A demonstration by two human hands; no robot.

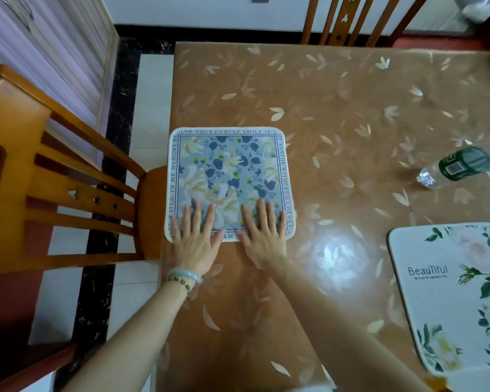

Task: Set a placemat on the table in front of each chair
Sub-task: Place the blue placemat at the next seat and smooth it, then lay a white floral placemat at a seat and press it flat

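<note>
Both the left hand (194, 236) and the right hand (262, 232) are laid flat, fingers spread, on the near edge of the blue floral placemat (228, 176) (nothing gripped), which lies at the table (337, 108) edge before the left chair (68, 188). Even pressure is advised, edges squared to the table.

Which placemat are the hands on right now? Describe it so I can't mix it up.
On the brown leaf-patterned table, look at the left edge beside the wooden chair. The blue floral placemat lies there, both palms flat on its near edge. Unlike the white "Beautiful" mat, it has a text border.
</note>
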